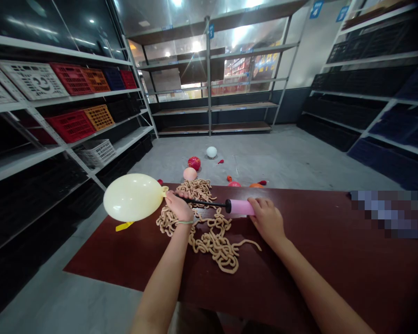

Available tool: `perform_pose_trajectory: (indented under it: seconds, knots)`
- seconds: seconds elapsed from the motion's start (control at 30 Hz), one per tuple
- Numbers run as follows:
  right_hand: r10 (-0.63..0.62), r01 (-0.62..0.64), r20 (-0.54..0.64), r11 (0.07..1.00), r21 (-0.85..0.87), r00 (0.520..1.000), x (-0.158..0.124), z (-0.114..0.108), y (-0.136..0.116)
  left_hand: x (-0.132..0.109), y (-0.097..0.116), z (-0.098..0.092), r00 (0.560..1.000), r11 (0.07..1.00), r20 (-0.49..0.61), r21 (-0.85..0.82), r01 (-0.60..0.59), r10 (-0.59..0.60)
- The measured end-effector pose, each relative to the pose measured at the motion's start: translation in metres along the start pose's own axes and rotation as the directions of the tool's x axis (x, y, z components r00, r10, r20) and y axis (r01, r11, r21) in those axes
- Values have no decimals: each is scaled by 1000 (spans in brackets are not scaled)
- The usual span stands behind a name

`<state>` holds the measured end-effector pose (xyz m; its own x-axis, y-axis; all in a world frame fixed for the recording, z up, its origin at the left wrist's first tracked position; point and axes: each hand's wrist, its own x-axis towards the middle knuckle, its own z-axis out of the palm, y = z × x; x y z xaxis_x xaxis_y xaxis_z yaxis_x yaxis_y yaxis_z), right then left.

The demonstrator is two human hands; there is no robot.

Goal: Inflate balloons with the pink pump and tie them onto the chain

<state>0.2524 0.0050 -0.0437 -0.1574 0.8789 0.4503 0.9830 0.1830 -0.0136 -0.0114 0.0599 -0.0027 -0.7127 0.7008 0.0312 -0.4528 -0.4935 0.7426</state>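
Note:
A pale yellow balloon [134,197], swollen with air, hangs out past the left end of the table. Its neck sits at the fingers of my left hand [179,207], which are closed around the neck and the black end of a balloon pump. My right hand [267,220] grips the pink barrel of the balloon pump [240,207]; its black rod stretches across toward my left hand. Under the pump lies a tangled tan rope [216,243] in loose loops, with one end trailing to the right. A yellow strip [124,226] shows below the balloon.
The dark red table [320,250] spans the foreground. Beyond it, a white balloon [212,152], a red patterned balloon [194,163] and a peach balloon [190,174] are in view, with small red pieces on the floor. Shelves with plastic crates [71,125] line the left.

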Motion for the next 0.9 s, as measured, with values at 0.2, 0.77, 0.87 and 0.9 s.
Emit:
perform_pose_trajectory:
  seconds: [0.2,0.77,0.87,0.9]
  knots:
    - [19,-22,77,999,34,997,-8,-3,-41,-29,-19,8,994,999,102,10,37,-38]
    - [8,-7,-25,999,41,1000,0,5,18,-26,9,15,994,1000,105,-19,-17,19]
    - [34,-34,-13,998,45,999,-1,2,6,-25,14,14,998,1000,57,-23,0,1]
    - [41,-41,-3,998,44,999,-1,1,-1,-26,14,14,999,1000,48,-29,12,-10]
